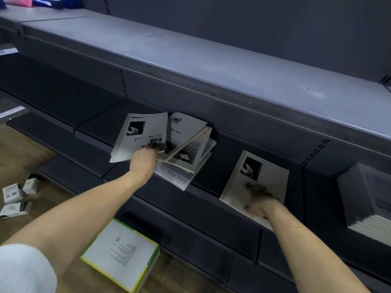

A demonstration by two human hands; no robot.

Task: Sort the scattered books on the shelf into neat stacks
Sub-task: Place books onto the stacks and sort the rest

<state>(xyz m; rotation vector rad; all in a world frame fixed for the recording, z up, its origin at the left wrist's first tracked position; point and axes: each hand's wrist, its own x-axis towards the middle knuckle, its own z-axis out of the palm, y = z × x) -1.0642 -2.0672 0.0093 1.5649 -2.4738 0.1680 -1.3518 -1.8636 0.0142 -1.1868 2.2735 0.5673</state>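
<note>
Left fingers [155,145] clamped on lower edge of top book [139,137], lifted off the loose pile [186,153] on the dark shelf [97,123]; right fingers [257,190] lie on cover of single book [256,185] further right on same shelf, curl blurred, cannot tell if spread or gripping. Step, by judgement: carry top book over to single book w/ same cover, square spines & corners before release, right hand pinning the base so it won't slide. Top book: long axis runs front-to-back, title end tilted up & slightly left; single book long axis also front-to-back, leaning right; pile fanned at mixed angles.
</note>
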